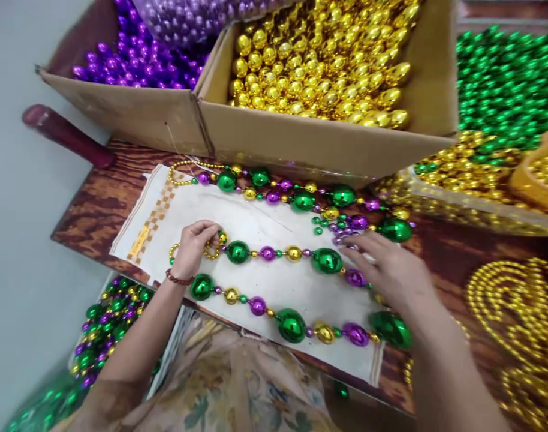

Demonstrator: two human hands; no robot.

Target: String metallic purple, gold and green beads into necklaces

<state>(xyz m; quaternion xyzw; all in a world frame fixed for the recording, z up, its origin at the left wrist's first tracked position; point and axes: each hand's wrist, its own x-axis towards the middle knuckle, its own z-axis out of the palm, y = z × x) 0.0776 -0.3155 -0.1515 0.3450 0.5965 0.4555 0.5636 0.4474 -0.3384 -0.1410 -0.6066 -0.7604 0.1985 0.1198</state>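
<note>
Dark wooden table (83,201), white cloth (251,213), one bead strand (327,260) under work

Cardboard stands along the far side: a left box (134,111) of purple beads (157,71) and a right box (328,135) of gold beads (296,75). Green beads (510,84) fill the far right. On the near half of the cloth, the strand lies in two rows of large and small green, purple and gold beads; its right bend is partly hidden by the right hand (384,258). At the far row's left end, the left hand (190,246) pinches the strand between thumb and fingertips, near some tiny gold beads. The right hand's fingers reach over small loose beads (339,233), purple and green; whether they pinch one, I cannot tell. A second strand (303,200) lies beyond, along the cloth's far edge. Gold strings (499,306) are heaped on the wood at right.
</note>
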